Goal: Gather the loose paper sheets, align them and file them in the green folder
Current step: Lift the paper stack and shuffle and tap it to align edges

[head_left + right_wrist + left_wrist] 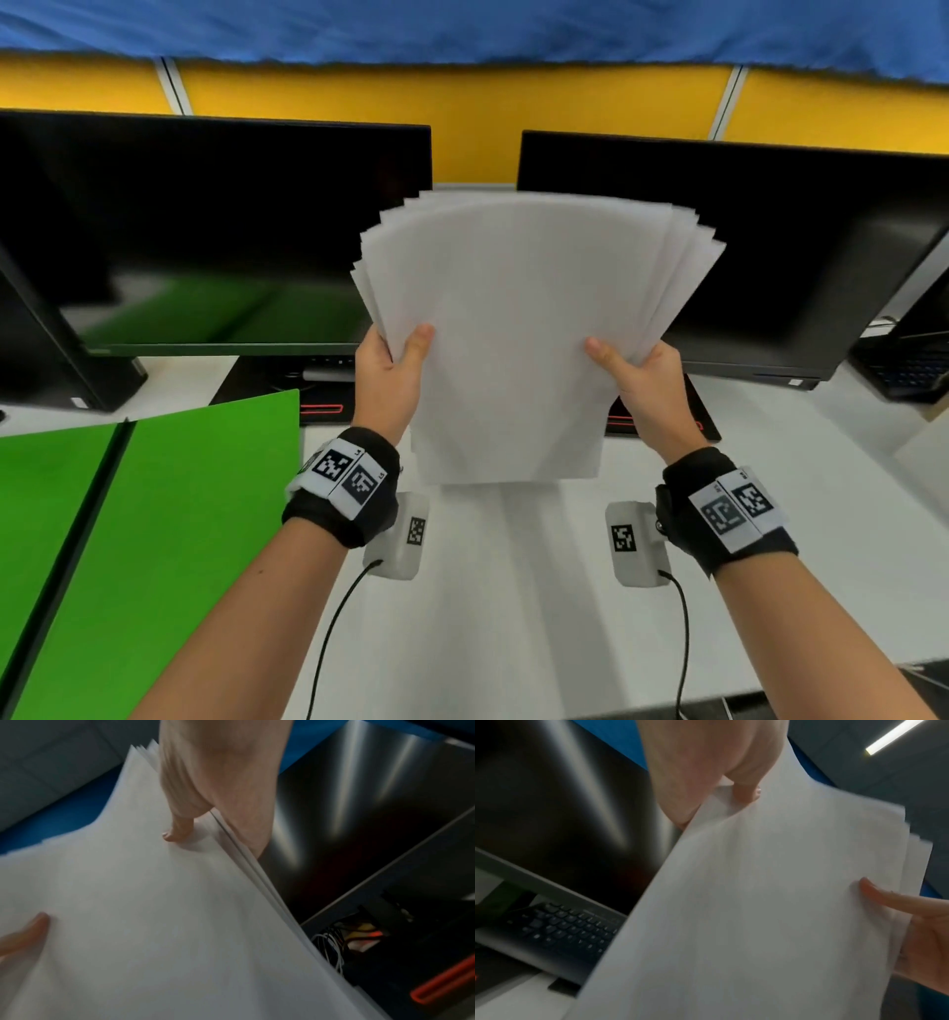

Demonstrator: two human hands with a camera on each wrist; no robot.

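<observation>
White desk (513, 591) below, two dark monitors (215, 231) behind, yellow partition beyond. From the head view: sheets (513, 334) held upright over the desk between the monitors, bottom edge down near the desk, touching or not cannot be told. Long axis about vertical, broad face toward the person. Top edges fanned to both sides, so not yet aligned. Left hand (387, 383) pinching the left edge, thumb in front, fingers behind. Right hand (642, 385) pinching the right edge the same way. Folder (169, 514) lying open on the desk, to the left, well apart from the sheets.

From the left wrist view: thumb (746, 791) pressing on the front sheet, paper bending a little under it. Keyboard (564, 929) below, under a monitor.

From the right wrist view: separate edges of the sheets (252, 874) visible beside the thumb (180, 827).

Judgement: light, thin and floppy, smooth enough to slide one over another. Best held at both long edges near the middle, loosely while tapping the bottom edge on the desk, firmly when carrying. Corners probably easy to crease.
</observation>
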